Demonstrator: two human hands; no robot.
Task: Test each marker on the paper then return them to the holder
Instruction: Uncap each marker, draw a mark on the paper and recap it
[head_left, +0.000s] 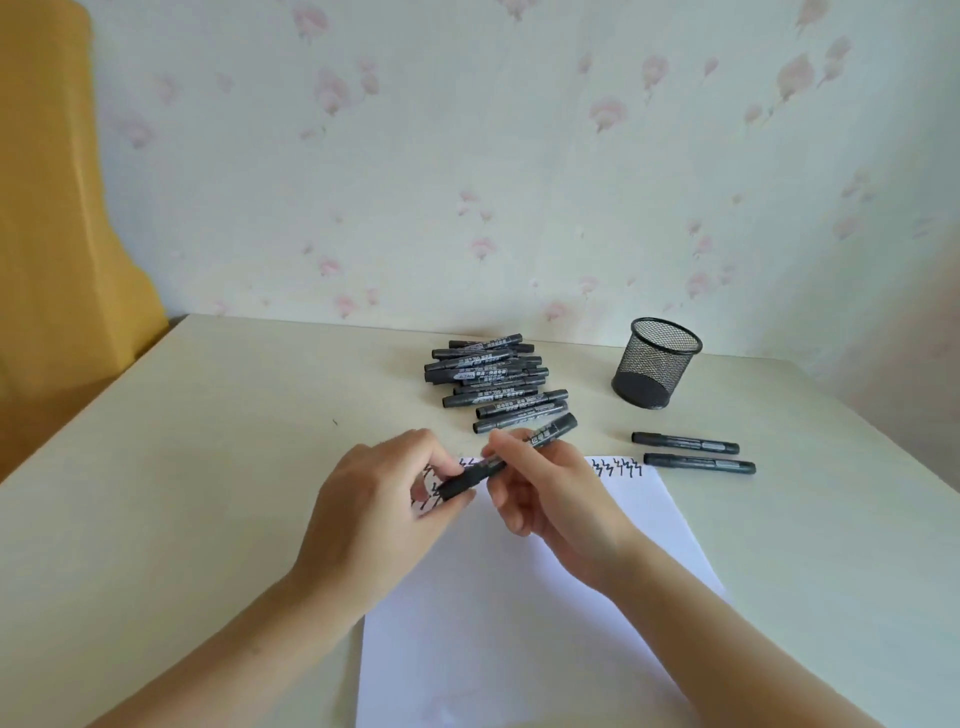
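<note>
Both hands hold one black marker (556, 428) above the top edge of the white paper (519, 623). My left hand (384, 499) pinches its lower cap end. My right hand (545, 483) grips the barrel, whose far end sticks out up and to the right. Black zigzag test marks (618, 466) run along the paper's top edge, partly hidden by my hands. A pile of several black markers (493, 374) lies behind the paper. The black mesh holder (657, 362) stands upright at the back right.
Two more black markers (691, 452) lie side by side on the cream table (208, 467), right of the paper and in front of the holder. A yellow chair back (52, 208) stands at the left. Floral wallpaper runs behind the table.
</note>
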